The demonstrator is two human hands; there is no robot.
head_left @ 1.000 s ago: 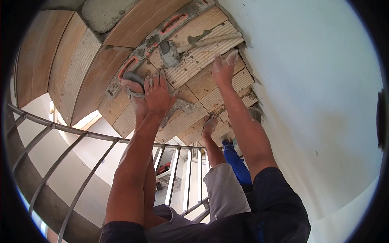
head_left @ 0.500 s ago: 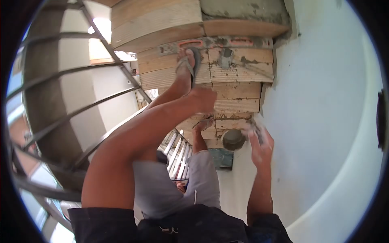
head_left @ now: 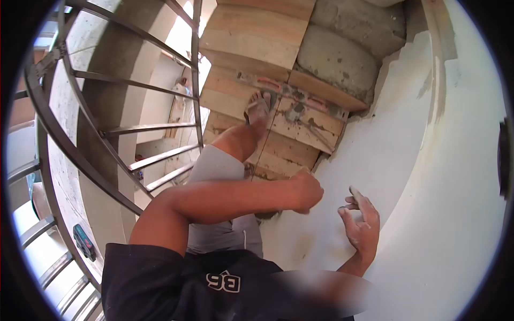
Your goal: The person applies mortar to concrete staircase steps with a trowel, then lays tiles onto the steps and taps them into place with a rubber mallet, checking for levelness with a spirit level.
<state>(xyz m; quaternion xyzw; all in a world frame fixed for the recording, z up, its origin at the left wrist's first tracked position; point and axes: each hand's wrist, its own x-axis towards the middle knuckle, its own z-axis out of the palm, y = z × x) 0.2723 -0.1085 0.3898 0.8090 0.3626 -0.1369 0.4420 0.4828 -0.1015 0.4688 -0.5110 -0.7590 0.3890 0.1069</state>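
Observation:
My left hand (head_left: 306, 191) is curled into a fist with its back to me, out in front of the white wall at the right. Whatever its fingers may hold is hidden. To its right, my right hand (head_left: 362, 218) is held up close to the wall, palm showing, fingers apart and whitened with dust or mortar. Beyond them, a mortar-spattered spirit level (head_left: 267, 83) with red handle slots lies across a stair tread. A smeared tool with a grey head and long handle (head_left: 318, 138) rests just below it.
Wood-look tiles (head_left: 254, 32) cover the steps, with bare concrete (head_left: 337, 56) at upper right. A metal railing (head_left: 115, 155) curves along the left, and a small dark device (head_left: 84, 242) sits on the ledge there. My sandalled foot (head_left: 257, 109) stands on the tread by the level.
My view has turned, so the stairs appear tilted. My left hand has moved right towards the wall, near my right hand. The mortar bucket is now mostly hidden behind my left arm.

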